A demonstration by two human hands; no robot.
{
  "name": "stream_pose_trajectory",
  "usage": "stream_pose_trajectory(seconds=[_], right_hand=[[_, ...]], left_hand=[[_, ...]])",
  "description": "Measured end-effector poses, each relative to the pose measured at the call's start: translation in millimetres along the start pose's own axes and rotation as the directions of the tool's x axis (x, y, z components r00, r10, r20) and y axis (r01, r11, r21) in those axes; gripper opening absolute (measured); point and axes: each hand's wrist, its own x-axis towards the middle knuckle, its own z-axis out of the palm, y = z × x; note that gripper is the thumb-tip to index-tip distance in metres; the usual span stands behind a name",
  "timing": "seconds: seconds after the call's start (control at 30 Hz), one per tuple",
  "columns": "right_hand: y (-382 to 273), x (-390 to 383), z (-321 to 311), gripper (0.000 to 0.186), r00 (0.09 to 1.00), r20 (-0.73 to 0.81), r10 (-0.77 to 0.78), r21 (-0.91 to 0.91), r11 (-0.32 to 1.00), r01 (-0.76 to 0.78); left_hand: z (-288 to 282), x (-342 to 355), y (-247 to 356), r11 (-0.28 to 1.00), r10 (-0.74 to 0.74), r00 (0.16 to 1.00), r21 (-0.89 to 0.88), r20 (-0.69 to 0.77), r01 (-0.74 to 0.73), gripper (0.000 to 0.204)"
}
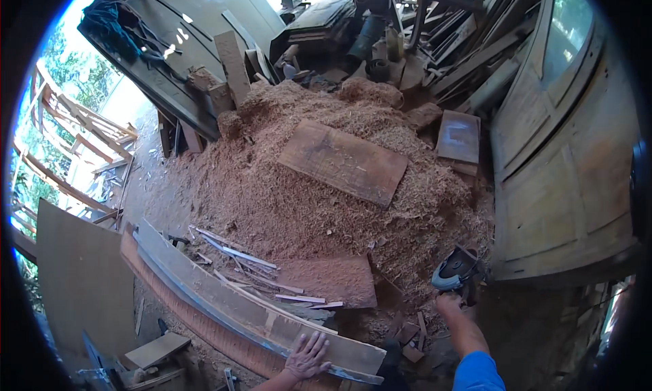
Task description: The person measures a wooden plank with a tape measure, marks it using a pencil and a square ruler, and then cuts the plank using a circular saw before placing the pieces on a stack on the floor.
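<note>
My left hand [308,356] lies flat, fingers spread, on a long pale board [258,309] near its right end. The board lies over a reddish-brown plank [197,323], with a bluish strip along its near edge. Off to the right, my right hand [448,303] is closed round the handle of a handheld power tool [454,270] with a grey-blue body and a dark rounded front. The tool is held apart from the board, by the edge of the shavings. Its exact kind cannot be made out.
A large heap of wood shavings [251,194] fills the middle, with a broad plank [343,161] on it. Thin offcut strips [248,258] lie beyond the long board. Wooden door panels [567,187] lean at right; a plywood sheet [85,282] stands at left.
</note>
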Motion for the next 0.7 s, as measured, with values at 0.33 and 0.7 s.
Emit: stream_pose_trajectory(seconds=[0.33, 0.7], right_hand=[[34.2, 118.5, 144.3, 0.022, 0.962, -0.225, 0.155, 0.021, 0.988, -0.154], [0.1, 214.8, 267.3, 0.022, 0.969, -0.156, 0.192, 0.226, 0.962, -0.154]], left_hand=[[9.8, 6.4, -10.3, 0.981, -0.002, 0.991, -0.193, -0.135, -0.024, 0.069], [16.2, -3.9, -8.5, 0.982, 0.011, 0.991, -0.185, -0.131, -0.036, 0.073]])
